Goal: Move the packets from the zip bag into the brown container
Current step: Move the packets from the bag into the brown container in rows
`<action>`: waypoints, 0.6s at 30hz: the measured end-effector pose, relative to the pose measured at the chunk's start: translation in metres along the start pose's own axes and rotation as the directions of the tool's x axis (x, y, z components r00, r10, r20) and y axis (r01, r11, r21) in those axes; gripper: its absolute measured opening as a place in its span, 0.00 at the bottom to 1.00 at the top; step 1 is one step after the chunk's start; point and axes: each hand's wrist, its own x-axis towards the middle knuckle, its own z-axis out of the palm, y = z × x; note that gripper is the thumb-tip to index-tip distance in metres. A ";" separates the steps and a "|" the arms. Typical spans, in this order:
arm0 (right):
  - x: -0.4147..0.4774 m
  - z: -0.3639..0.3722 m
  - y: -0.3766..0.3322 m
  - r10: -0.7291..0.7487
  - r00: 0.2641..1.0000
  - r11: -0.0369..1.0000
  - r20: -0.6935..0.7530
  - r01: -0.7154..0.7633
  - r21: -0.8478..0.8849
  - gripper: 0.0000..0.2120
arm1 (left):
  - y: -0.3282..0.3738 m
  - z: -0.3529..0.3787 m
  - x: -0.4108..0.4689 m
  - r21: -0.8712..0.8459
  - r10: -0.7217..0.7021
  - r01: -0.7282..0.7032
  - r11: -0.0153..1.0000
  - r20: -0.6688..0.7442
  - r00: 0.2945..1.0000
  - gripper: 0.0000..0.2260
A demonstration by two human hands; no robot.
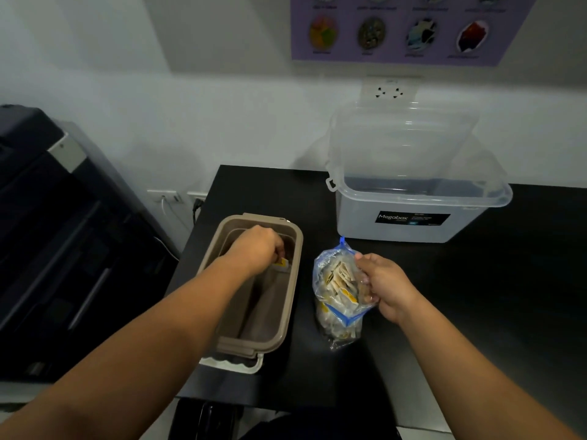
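The brown container point(293, 274) stands open on the black table, left of centre. My left hand point(255, 249) reaches down inside its far end, closed on a pale packet with a yellow mark point(282, 262). To the right lies the clear zip bag point(336, 300) with a blue seal, holding several pale and yellow packets point(341, 282). My right hand point(386, 285) grips the bag's right side and keeps its mouth up.
A clear Megabox tub point(413, 214) with its lid leaning behind it stands at the back right of the black table point(508, 281). A dark printer point(57, 233) fills the left. The table's left edge runs close beside the brown container. A white lid point(235, 365) lies under the container's near end.
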 end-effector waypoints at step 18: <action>-0.020 0.000 0.007 0.045 0.999 0.998 -0.028 -0.044 0.034 0.10 | 0.009 -0.014 -0.012 -0.105 -0.049 0.042 0.994 -0.073 0.996 0.11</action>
